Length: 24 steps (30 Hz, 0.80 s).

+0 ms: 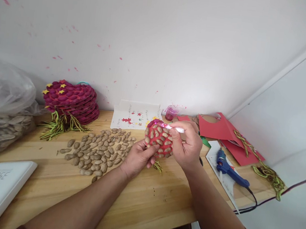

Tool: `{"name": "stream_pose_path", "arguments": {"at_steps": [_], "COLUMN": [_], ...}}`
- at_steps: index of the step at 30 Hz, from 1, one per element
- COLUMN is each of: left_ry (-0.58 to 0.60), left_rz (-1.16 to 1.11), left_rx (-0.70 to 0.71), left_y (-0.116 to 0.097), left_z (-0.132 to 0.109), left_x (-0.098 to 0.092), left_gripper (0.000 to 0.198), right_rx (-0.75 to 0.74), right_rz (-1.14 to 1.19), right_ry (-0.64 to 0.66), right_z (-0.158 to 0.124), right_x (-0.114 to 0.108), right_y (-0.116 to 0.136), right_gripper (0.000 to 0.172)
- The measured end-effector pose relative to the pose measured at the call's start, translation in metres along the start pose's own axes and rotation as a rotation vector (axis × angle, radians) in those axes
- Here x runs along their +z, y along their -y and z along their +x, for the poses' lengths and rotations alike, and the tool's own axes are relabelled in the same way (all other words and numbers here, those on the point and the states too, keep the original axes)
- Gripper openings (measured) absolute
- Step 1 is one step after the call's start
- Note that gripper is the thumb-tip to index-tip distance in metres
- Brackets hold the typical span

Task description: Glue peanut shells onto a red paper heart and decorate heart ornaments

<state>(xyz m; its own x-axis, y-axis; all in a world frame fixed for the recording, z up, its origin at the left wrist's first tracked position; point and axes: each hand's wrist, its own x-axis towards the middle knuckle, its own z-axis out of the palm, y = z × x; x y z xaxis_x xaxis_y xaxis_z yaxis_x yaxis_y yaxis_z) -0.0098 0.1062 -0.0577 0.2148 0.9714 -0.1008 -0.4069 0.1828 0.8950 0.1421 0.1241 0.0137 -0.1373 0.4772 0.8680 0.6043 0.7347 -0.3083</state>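
My left hand (142, 154) pinches the lower left edge of a red craft piece (161, 149) covered in rows of unshelled peanuts. A patch at its top is coated in magenta paint, while the other peanuts are plain tan. Between the fingers of my right hand (186, 143) is a white-handled paintbrush (177, 129), its tip smeared pink and lying against the painted top. Yellow-green yarn (158, 167) hangs below the piece. Behind it stands a small jar of magenta paint (171, 112). Loose peanuts (99, 152) are spread on the table beside my left hand.
Finished-looking magenta peanut pieces (72, 100) are stacked back left, near a plastic bag of peanuts (1, 127). A white power bank (3, 190) lies front left. On the right are a blue glue gun (229, 170) with its cable, red card (214, 126) and yarn. A printed sheet (133, 114) lies behind.
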Motion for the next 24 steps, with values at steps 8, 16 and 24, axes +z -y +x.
{"name": "stream_pose_path", "arguments": {"at_steps": [8,16,24], "left_ry": [-0.154,-0.183,-0.175], "left_rz": [0.019,0.059,0.061], "left_rx": [0.062,0.077,0.077], "left_y": [0.006,0.007,0.008], "left_z": [0.007,0.009,0.011], "left_x": [-0.002,-0.002,-0.002], "left_gripper": [0.048,0.046,0.049], "right_rx": [0.279,0.426,0.568], "right_rz": [0.086,-0.292,-0.477], "right_ry": [-0.179,0.01,0.276], "right_z": [0.015,0.062,0.075], "right_x": [-0.007,-0.004,0.04], "right_y": [-0.033,-0.106,-0.134], "right_gripper": [0.02,0.027,0.022]}}
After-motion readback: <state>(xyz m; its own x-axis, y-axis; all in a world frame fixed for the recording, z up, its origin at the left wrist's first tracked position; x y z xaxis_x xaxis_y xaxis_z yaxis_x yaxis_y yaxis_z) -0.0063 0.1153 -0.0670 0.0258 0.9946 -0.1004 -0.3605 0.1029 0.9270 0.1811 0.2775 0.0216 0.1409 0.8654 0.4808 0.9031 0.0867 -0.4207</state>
